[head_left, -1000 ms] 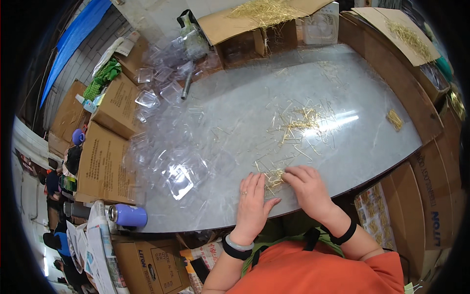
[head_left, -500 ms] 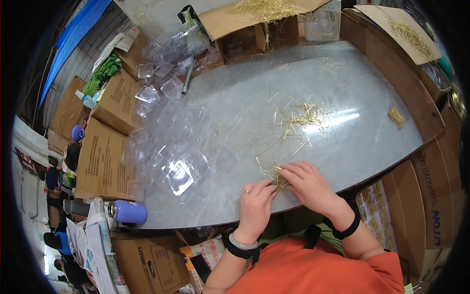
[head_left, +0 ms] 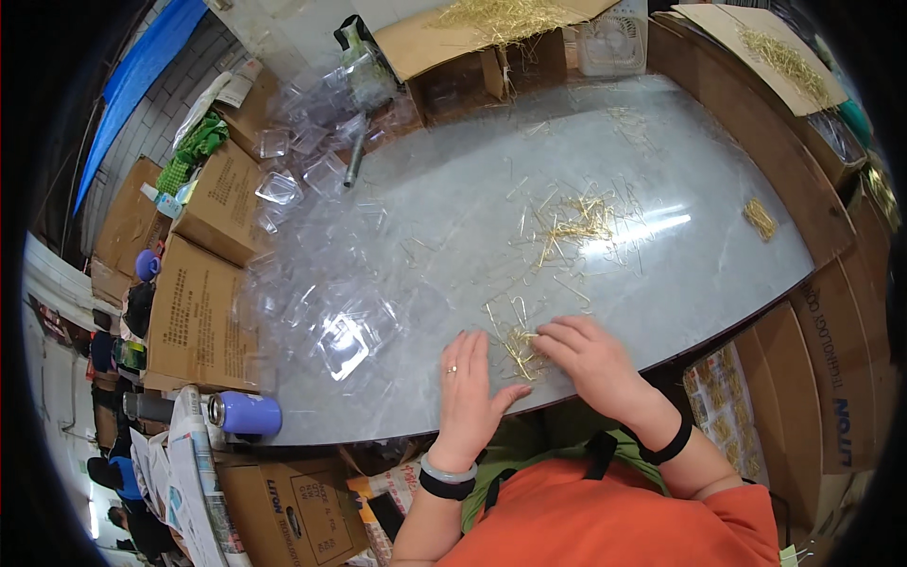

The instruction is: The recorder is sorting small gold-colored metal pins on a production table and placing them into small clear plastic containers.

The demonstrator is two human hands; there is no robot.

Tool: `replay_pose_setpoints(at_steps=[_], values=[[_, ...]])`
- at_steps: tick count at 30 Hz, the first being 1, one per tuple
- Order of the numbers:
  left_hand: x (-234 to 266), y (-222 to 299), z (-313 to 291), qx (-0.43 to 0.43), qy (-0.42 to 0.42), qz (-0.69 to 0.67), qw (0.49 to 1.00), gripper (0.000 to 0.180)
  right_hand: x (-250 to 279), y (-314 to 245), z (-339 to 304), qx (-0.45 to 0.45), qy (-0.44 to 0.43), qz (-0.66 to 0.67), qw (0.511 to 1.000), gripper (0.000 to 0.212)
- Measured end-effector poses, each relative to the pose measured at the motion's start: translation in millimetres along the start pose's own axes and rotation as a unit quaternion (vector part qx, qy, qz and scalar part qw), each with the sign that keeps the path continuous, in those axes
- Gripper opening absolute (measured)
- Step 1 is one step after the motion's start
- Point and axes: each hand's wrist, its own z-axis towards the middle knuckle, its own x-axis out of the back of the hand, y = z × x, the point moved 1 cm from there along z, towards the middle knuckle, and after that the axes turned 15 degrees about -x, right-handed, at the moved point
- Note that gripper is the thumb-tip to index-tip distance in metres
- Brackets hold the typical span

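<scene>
Head cam: left hand (head_left: 467,392) flat, thumb apart; right hand (head_left: 588,364) by gold wires (head_left: 518,352), can't tell if gripping; printed carton (head_left: 206,321) too.

Wkshp, grey worktable (head_left: 444,180) w/ gold wire pcs (head_left: 518,352), cardbd boxes (head_left: 203,326), clear plastic cases (head_left: 345,350)

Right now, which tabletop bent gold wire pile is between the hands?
Nearest pile, flanked by left hand and right hand; central pile and right-edge bundle lie beyond.
</scene>
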Motion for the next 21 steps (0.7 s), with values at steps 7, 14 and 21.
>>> replay_pose_setpoints(at_steps=[7,14,21], values=[[-10,8,13,-0.053,-0.034,0.006,0.998,0.088,-2,-4,-1,-0.091,0.006,0.24,0.966,0.041],[-12,8,11,-0.06,-0.031,-0.011,0.998,0.073,36,-12,-20,-0.081,0.038,-0.022,0.996,0.049],[-7,13,17,-0.09,-0.046,-0.033,0.994,0.068,0,4,-11,-0.088,0.023,0.078,0.993,0.049]])
